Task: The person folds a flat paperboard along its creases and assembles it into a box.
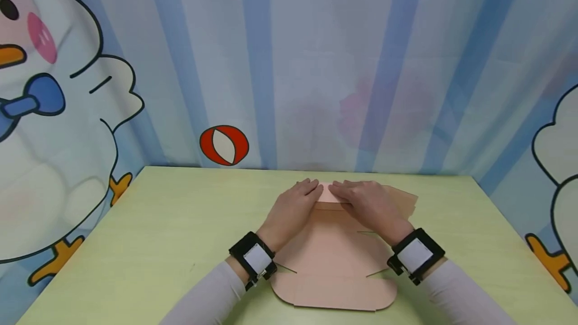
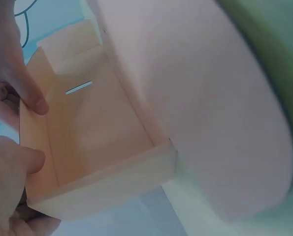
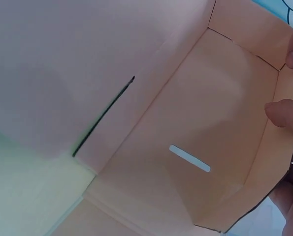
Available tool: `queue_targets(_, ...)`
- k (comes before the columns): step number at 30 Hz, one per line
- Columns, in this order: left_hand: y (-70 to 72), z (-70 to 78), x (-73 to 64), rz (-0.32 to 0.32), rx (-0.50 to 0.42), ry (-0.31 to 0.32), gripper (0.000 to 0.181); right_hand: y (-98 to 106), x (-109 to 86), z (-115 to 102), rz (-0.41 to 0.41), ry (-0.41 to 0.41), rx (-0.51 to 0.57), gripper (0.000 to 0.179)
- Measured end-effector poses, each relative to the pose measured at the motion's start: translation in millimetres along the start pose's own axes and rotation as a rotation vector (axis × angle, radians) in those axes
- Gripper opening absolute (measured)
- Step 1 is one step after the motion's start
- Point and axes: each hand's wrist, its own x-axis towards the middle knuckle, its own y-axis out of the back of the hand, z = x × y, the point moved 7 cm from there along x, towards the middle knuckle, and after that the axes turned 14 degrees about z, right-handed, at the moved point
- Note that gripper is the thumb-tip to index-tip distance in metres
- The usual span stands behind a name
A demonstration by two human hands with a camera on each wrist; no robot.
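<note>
A pinkish-brown cardboard box blank (image 1: 331, 255), partly folded, stands on the table in front of me, its wide flap with rounded corners toward me. At its far side my left hand (image 1: 293, 209) grips the raised panel, thumb on the inside face and fingers behind, as the left wrist view shows. Beside it my right hand (image 1: 372, 207) pinches the same panel, its thumb (image 3: 283, 113) inside the fold. Between flap and panel lies a shallow tray-like section (image 2: 97, 132) with folded-up walls and a narrow slot (image 3: 189, 158).
The pale green table (image 1: 158, 245) spreads around the cardboard. A side flap (image 1: 402, 199) sticks out past my right hand. Cut slits (image 1: 377, 273) run into the near flap's edges. Behind the table hangs a blue striped cloth (image 1: 311, 64) printed with a duck and a ball.
</note>
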Motion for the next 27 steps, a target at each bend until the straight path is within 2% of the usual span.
queue_targets(6, -0.7, -0.1, -2.1, 0.020, 0.009, -0.024, 0.034, 2, -6.1, 3, -0.008, -0.002, 0.041, 0.039)
queue_targets(12, -1.2, -3.7, -1.9, 0.004, 0.012, -0.019, 0.035, 5, -7.9, 4, -0.010, 0.021, 0.052, 0.039)
queue_targets(16, 1.9, -14.1, -5.7, -0.003, 0.026, 0.002, 0.036, 3, -7.0, 5, -0.011, 0.020, 0.026, 0.039)
queue_targets(22, 10.4, -33.5, -12.4, 0.038, 0.023, 0.054, 0.037, 4, -5.4, 6, 0.024, 0.016, 0.034, 0.034)
queue_targets(27, 11.2, -29.5, -8.0, 0.025, 0.088, 0.001, 0.029, 1, -2.7, 0, 0.031, 0.045, 0.048, 0.026)
